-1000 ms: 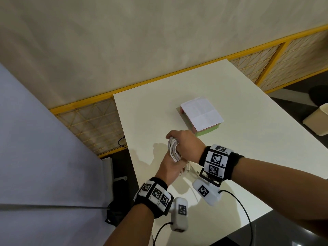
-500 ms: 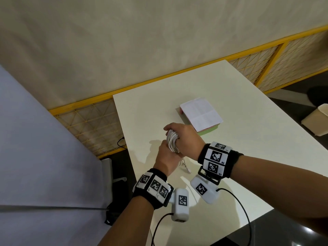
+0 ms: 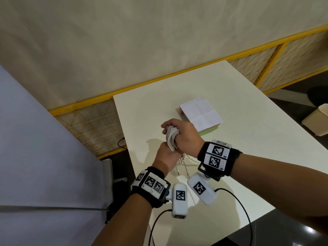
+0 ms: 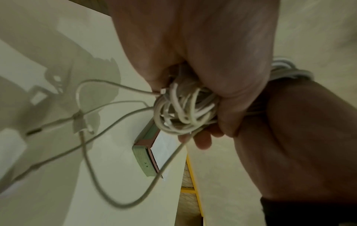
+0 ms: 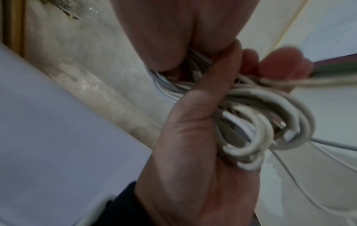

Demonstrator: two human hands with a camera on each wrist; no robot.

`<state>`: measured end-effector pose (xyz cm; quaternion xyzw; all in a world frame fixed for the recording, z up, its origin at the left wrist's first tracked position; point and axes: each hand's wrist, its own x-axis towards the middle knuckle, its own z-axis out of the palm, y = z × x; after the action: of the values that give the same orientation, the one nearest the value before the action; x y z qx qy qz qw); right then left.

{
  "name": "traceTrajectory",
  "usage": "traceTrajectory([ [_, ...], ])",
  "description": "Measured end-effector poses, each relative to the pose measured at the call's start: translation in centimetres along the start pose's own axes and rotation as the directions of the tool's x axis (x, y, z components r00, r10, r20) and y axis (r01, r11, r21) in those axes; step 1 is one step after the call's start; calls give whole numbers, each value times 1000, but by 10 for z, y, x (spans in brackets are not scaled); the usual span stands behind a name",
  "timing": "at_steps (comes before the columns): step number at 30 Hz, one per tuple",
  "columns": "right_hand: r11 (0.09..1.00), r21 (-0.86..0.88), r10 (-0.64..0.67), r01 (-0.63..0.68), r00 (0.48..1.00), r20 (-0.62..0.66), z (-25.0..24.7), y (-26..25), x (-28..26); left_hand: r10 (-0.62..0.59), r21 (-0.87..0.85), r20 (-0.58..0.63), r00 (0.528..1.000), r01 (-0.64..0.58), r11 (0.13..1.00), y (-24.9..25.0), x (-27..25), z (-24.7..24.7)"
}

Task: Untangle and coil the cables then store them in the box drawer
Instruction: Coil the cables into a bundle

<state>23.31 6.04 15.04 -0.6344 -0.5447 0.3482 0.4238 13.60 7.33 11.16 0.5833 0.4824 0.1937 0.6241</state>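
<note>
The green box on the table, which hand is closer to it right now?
Right. The right hand, gripping the white cable bundle, sits just short of the green box, near its front corner. The left hand holds the bundle from below, farther back toward the person.

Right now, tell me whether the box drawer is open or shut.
Shut, apparently: the box lies on the table with no drawer pulled out, and the left wrist view shows its end flush.

White cables (image 3: 171, 139); green box (image 3: 208, 130), perhaps.

Left hand (image 3: 166, 158) and right hand (image 3: 184, 135) raised together, fingers (image 5: 249, 59) curled closed
</note>
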Motion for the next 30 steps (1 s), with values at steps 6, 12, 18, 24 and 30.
traceTrajectory([
  [6,997,13,71,-75,972,222,-22,-7,11,26,-140,-45,999,-32,990,1,-1,1],
  [12,952,86,192,-294,792,580,-22,38,-10,1,-379,-204,979,-80,922,3,2,-9],
  [18,979,16,177,-204,883,434,6,57,-17,-6,-516,-137,991,-66,854,5,-3,-15],
  [24,950,65,234,-305,834,500,17,47,-22,2,-643,-68,998,-45,765,8,-7,-19],
  [30,928,-258,370,-270,757,539,11,64,-29,-25,-662,-26,999,2,749,9,-2,-30],
])
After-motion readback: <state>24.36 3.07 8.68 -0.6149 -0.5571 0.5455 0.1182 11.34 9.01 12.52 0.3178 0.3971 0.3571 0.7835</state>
